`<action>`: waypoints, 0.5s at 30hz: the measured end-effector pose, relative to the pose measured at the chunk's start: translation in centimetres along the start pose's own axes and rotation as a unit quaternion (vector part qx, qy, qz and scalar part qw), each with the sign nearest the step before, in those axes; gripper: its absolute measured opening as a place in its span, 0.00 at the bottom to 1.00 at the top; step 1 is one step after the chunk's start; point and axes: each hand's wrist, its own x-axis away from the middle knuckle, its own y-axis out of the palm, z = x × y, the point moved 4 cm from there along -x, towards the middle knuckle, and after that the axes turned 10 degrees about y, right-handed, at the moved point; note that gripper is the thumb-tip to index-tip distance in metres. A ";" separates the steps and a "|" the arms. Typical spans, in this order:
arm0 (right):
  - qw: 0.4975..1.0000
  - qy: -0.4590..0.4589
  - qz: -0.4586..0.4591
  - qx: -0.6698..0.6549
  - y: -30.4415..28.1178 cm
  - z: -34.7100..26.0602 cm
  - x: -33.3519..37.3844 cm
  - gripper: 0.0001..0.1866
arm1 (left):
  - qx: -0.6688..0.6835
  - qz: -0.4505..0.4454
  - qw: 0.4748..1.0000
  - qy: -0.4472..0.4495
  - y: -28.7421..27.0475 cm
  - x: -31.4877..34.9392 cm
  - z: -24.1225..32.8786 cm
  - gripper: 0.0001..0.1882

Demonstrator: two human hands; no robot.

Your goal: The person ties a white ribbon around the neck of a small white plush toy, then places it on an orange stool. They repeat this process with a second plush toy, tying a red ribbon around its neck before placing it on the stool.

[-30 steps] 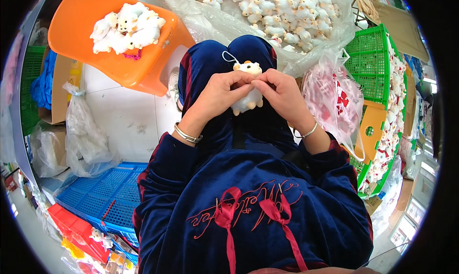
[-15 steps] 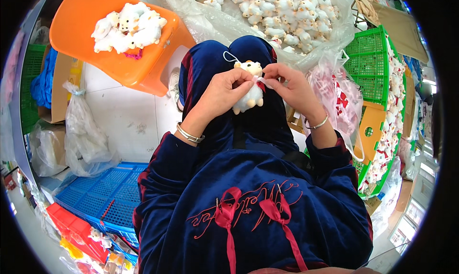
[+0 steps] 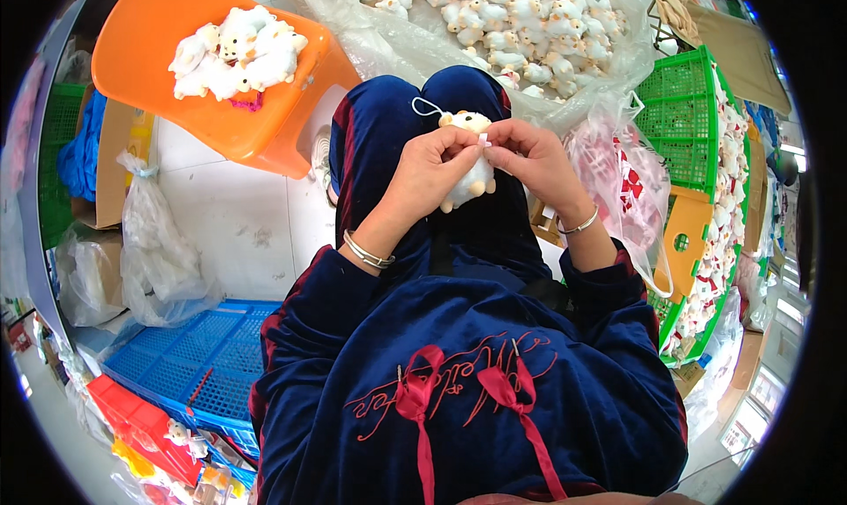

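A small white plush animal (image 3: 469,187) with tan feet and a loop of pale cord (image 3: 422,106) at its head rests upright on my lap. My left hand (image 3: 430,165) is closed at the left of its neck, thumb and forefinger pinched. From the other side my right hand (image 3: 534,157) pinches too, its fingertips nearly meeting the left ones. Between the fingertips shows a white strip (image 3: 484,139), held at both sides. My fingers cover the toy's neck and part of its chest.
An orange chair (image 3: 141,55) at the left carries several plush toys (image 3: 243,51). Ahead, a large clear plastic bag (image 3: 388,59) holds a heap of them. To the right are a pink-tinted bag (image 3: 618,170) and a green crate (image 3: 675,108). A blue crate (image 3: 176,346) lies lower left.
Both hands have drawn closer together at the toy's neck, the left moving slightly right. The red piece seen there before is now covered, and the toy has shifted a little right.
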 end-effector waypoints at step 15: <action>0.996 -0.018 0.082 0.043 -2.1 1.0 0.7 0.09 | 0.028 0.031 0.999 0.028 2.7 -0.8 -0.5 0.08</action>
